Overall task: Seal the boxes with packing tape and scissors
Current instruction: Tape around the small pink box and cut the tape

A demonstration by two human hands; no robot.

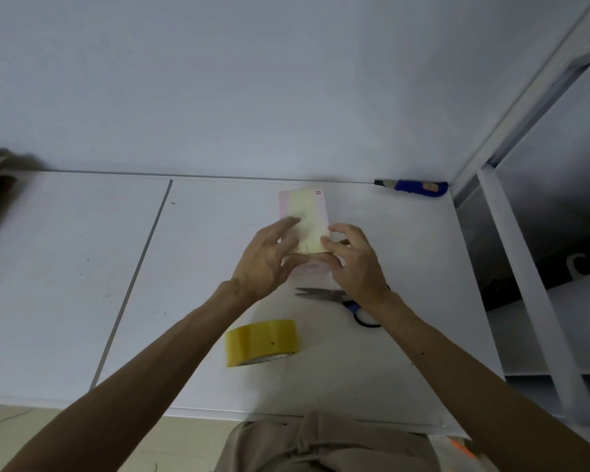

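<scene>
Here, 1 box (306, 208), left hand (263, 264), right hand (358, 265), 1 tape (262, 339), 1 scissors (321, 294)

Left hand (266, 264): bare, seen from the back, with tendons showing as ridges that run to the knuckles.
Right hand (355, 264): bare, also seen from the back, knuckles rounded.
Fingers (288, 223): long and slim; the nails are too blurred to tell.
Left forearm (143, 379): bare from the wrist to the frame edge at 7 o'clock, lean.
Right forearm (474, 379): bare from the wrist to the frame edge at 5 o'clock, with one small dark spot on it.
Clothing (321, 444): khaki-beige cloth at 6 o'clock, creased, with a thick folded seam and a narrow pale strip across it; which garment it is cannot be told.
</scene>
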